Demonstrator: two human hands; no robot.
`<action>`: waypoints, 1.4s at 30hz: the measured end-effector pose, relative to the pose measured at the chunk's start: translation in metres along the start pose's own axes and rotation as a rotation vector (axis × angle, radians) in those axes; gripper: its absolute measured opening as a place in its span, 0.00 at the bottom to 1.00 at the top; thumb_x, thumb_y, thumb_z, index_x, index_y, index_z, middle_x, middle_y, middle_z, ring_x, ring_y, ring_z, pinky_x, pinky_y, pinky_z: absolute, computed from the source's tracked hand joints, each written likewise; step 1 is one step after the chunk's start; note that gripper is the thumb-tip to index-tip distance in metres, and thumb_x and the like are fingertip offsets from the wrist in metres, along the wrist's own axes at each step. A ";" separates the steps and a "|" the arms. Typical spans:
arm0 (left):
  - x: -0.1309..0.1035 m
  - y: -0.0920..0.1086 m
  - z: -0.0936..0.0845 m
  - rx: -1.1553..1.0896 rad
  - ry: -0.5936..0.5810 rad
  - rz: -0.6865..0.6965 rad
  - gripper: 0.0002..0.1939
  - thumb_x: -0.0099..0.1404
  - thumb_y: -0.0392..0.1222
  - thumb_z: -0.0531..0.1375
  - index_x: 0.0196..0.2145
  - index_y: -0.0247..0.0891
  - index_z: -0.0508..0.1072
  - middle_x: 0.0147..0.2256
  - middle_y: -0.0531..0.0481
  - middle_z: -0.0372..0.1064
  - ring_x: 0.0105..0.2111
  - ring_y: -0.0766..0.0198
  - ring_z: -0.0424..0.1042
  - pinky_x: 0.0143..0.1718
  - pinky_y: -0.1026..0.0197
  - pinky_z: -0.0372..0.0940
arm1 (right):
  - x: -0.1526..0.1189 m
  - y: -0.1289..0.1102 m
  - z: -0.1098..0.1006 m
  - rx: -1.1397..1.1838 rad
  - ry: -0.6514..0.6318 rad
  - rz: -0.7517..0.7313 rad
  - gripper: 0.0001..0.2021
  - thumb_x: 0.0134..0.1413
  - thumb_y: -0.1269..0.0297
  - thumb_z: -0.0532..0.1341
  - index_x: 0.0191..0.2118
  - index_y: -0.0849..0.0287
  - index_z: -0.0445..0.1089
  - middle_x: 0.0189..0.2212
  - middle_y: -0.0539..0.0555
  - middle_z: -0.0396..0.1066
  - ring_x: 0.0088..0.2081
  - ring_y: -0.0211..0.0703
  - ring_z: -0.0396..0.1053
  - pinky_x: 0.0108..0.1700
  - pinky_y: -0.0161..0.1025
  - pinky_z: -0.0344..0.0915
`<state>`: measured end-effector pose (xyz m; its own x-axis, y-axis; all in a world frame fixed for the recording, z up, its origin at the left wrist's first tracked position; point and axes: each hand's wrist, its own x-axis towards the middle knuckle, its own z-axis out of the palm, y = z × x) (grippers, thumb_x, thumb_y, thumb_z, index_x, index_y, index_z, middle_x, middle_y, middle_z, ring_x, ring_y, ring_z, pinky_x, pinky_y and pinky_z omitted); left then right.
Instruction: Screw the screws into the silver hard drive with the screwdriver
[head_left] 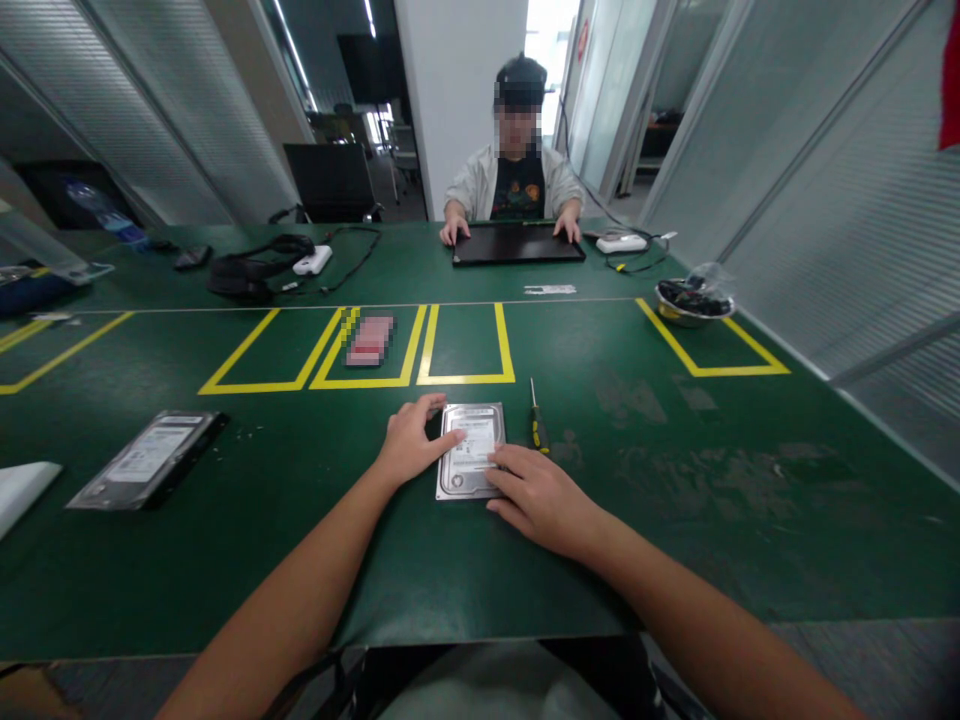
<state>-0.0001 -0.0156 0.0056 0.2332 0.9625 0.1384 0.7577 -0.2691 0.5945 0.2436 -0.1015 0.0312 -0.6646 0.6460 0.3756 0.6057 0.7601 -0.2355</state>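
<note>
A silver hard drive [469, 473] with a white label lies flat on the green table in front of me. My left hand [409, 440] holds its left side, the thumb over the label and the fingers at the far left corner. On the right edge rest the fingertips of my right hand [536, 495], fingers stretched out and slightly apart. Just beyond that hand, a screwdriver [538, 425] with a black and yellow handle lies with its tip pointing away.
Another hard drive in a clear bag [146, 455] lies left. Yellow tape [465, 380] marks rectangles; a blurred pink item [370, 340] sits in one. A metal bowl [694, 310] of dark parts stands right. Across the table, a person holds a black flat panel [517, 244].
</note>
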 end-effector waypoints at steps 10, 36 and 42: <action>0.000 -0.001 -0.005 0.032 -0.127 0.023 0.50 0.50 0.66 0.66 0.65 0.47 0.53 0.58 0.42 0.66 0.55 0.41 0.64 0.53 0.43 0.55 | -0.060 0.055 -0.075 -0.301 -0.043 0.509 0.12 0.64 0.62 0.56 0.46 0.62 0.73 0.41 0.60 0.72 0.44 0.51 0.70 0.47 0.47 0.69; 0.002 -0.001 -0.002 0.036 -0.123 -0.017 0.49 0.49 0.66 0.66 0.64 0.46 0.57 0.57 0.43 0.67 0.54 0.41 0.65 0.53 0.44 0.55 | -0.212 0.142 -0.116 -0.565 -0.121 1.428 0.24 0.63 0.56 0.47 0.48 0.63 0.77 0.44 0.72 0.73 0.38 0.61 0.72 0.33 0.49 0.63; 0.002 0.001 -0.003 0.032 -0.130 -0.018 0.50 0.49 0.67 0.66 0.64 0.45 0.56 0.57 0.43 0.67 0.54 0.42 0.65 0.53 0.44 0.55 | -0.209 0.142 -0.118 -0.562 -0.111 1.441 0.26 0.63 0.54 0.46 0.53 0.64 0.73 0.47 0.73 0.72 0.40 0.61 0.72 0.34 0.49 0.63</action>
<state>-0.0009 -0.0138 0.0089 0.2946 0.9554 0.0225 0.7814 -0.2544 0.5698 0.5207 -0.1370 0.0252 0.5925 0.8031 0.0628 0.8027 -0.5952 0.0382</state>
